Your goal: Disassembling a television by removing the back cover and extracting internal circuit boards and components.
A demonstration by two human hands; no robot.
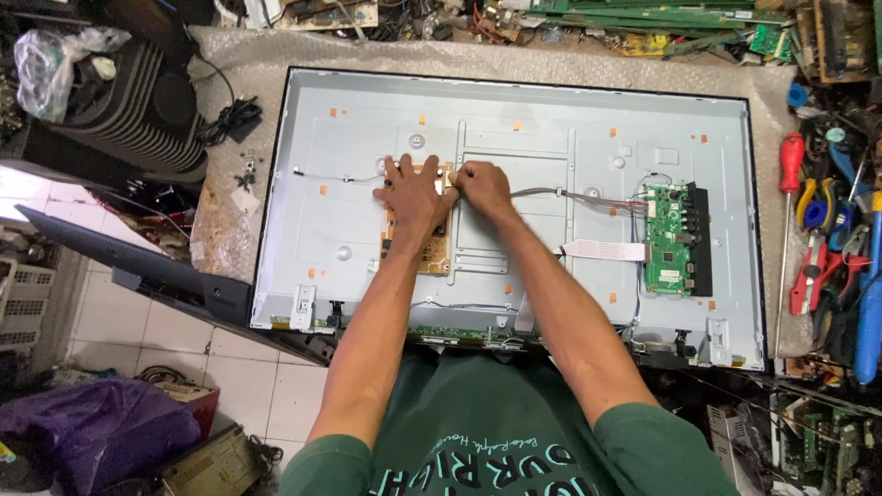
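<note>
Cluttered repair desk (pixel 230 55), with an opened flat TV back panel (pixel 367 138) lying on it. Left hand (pixel 411 195) is spread flat, pressing on the tan power board (pixel 432 253) mid-panel. Right hand (pixel 482 186) is closed, pinching something at the board's far right corner. Green main board (pixel 669 241) sits well off right, screwdrivers (pixel 790 174) beyond.

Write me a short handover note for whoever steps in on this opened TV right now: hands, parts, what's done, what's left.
Left hand: flat on the tan circuit board at panel centre.
Right hand: pinching at the board's top right corner, where the grey cable arrives; the exact grip is hidden.
Done: back cover is off the TV panel; green board sits at right with white ribbon cable attached.
Left: tan board is not yet lifted out.
</note>
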